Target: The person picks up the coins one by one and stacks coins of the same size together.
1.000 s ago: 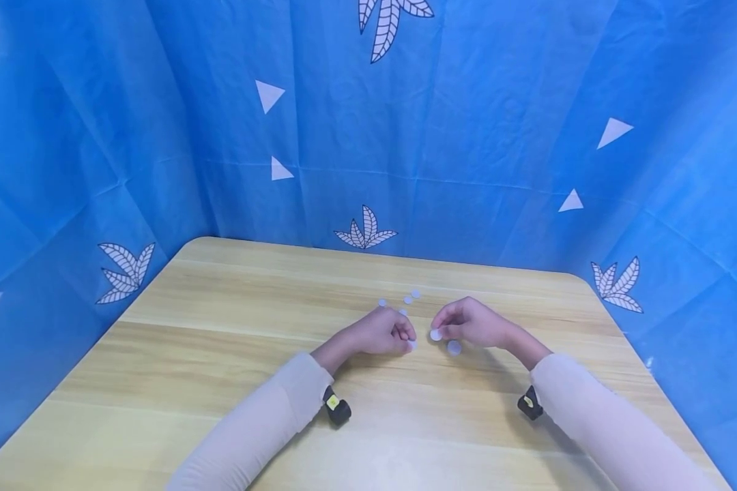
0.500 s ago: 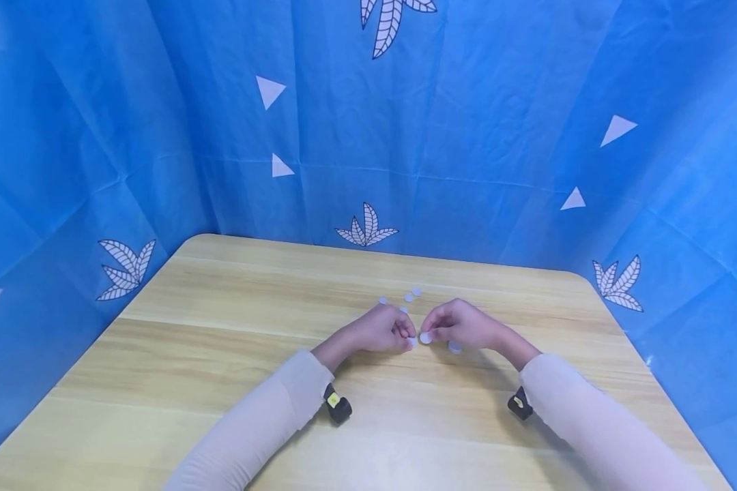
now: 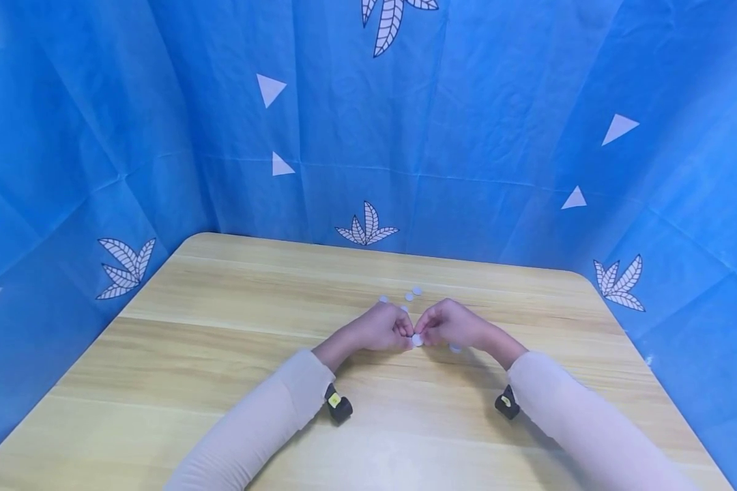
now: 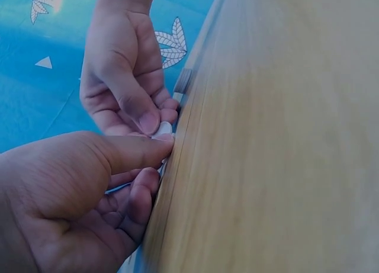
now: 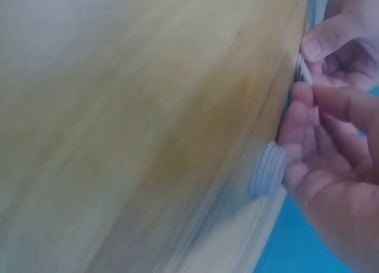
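Observation:
In the head view, my left hand [image 3: 381,329] and right hand [image 3: 453,324] meet fingertip to fingertip low over the wooden table [image 3: 252,286]. Thumb and finger of the right hand pinch a small round white disc [image 3: 417,339], seen edge-on as a thin white disc [image 5: 306,73] in the right wrist view. My left fingers hold white discs at the same spot, mostly hidden behind the thumb. From the left wrist, the held white disc [image 4: 164,129] shows between both thumbs. Beside the right hand stands a short stack of several discs [image 5: 269,170].
Past the left hand lie several loose discs, among them a far disc [image 3: 417,291], a disc close by it [image 3: 409,297] and another disc [image 3: 383,299] further left. A blue curtain [image 3: 497,136] with leaf prints hangs around the table's back and sides.
My right hand has moved left with its pinched disc until it reaches the left fingertips. The left hand has stayed in place, still holding.

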`<state>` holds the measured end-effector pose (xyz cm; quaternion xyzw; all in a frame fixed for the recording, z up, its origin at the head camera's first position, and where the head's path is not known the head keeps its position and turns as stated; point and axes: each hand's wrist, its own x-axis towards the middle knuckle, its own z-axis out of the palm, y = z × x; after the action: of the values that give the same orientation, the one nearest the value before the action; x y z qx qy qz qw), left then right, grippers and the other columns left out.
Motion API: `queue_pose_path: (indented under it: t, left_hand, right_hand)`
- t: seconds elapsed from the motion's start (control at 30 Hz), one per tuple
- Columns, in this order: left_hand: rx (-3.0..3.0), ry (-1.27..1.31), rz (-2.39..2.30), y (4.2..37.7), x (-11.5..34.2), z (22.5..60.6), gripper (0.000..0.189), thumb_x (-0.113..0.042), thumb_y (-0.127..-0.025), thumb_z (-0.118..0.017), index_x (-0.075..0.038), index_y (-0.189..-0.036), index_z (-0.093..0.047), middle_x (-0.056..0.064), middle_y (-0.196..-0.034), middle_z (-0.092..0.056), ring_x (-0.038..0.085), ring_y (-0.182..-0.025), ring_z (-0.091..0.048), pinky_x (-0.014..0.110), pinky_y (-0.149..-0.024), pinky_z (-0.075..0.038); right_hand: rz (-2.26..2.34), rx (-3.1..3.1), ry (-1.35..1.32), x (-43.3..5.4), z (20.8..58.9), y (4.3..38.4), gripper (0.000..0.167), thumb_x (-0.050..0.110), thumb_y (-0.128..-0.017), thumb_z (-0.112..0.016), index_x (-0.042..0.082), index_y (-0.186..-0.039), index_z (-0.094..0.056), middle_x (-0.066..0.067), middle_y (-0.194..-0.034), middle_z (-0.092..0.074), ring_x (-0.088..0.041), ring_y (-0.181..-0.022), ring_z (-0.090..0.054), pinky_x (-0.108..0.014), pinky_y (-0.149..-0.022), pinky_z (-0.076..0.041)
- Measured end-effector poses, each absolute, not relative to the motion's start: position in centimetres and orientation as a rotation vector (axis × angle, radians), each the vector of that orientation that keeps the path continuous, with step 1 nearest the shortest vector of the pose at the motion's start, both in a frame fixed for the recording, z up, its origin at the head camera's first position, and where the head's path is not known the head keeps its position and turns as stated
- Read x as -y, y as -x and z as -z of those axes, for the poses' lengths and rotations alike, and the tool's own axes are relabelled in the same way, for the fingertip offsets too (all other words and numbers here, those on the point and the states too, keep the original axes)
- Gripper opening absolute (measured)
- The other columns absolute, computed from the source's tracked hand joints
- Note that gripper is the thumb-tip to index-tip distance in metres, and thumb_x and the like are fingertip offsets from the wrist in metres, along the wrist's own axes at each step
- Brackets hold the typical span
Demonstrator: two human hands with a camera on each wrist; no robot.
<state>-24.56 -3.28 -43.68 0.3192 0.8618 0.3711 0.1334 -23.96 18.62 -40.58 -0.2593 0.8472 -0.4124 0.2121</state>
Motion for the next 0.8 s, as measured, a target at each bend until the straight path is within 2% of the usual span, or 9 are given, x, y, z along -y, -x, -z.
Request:
queue_pose_path:
  t: [0.13, 0.33, 0.57, 0.8]
  left_hand:
    - [-2.527, -0.912, -1.044, 24.5, 3.2, 43.5, 0.011, -0.017, -0.085, -0.083, -0.012, -0.09, -0.074, -0.007, -0.08, -0.067, 0.008, -0.077, -0.062, 0.022, -0.073, -0.053]
    - [-2.547, -0.897, -1.027, 24.6, 3.1, 43.6, 0.011, -0.018, -0.086, -0.084, -0.013, -0.089, -0.074, -0.008, -0.079, -0.067, 0.008, -0.076, -0.062, 0.021, -0.071, -0.053]
    - [-2.55, -0.905, -1.04, 24.8, 3.1, 44.0, 0.014, -0.015, -0.084, -0.085, -0.01, -0.092, -0.075, -0.008, -0.081, -0.069, 0.006, -0.078, -0.064, 0.019, -0.075, -0.054]
    - [-2.548, -0.884, -1.046, 24.8, 3.1, 43.9, 0.015, -0.014, -0.084, -0.086, -0.01, -0.093, -0.075, -0.007, -0.082, -0.069, 0.006, -0.079, -0.064, 0.018, -0.076, -0.054]
  right_hand:
    - [1.158, -2.362, 0.571, -18.0, 40.4, 23.9, 0.014, -0.01, -0.089, -0.062, -0.007, -0.099, -0.072, -0.011, -0.083, -0.072, -0.017, -0.072, -0.065, -0.032, -0.068, -0.057]
    - [1.185, -2.375, 0.392, -17.3, 40.6, 23.8, 0.014, -0.012, -0.087, -0.062, -0.006, -0.093, -0.072, -0.009, -0.077, -0.069, -0.017, -0.068, -0.062, -0.03, -0.066, -0.055]
    - [1.178, -2.385, 0.316, -16.8, 40.8, 23.9, 0.012, -0.012, -0.086, -0.063, -0.005, -0.092, -0.072, -0.009, -0.078, -0.07, -0.018, -0.07, -0.065, -0.031, -0.069, -0.059]
    - [1.215, -2.365, 0.309, -16.7, 40.8, 24.0, 0.018, -0.015, -0.083, -0.06, -0.008, -0.097, -0.069, -0.012, -0.083, -0.071, -0.019, -0.072, -0.068, -0.034, -0.07, -0.061]
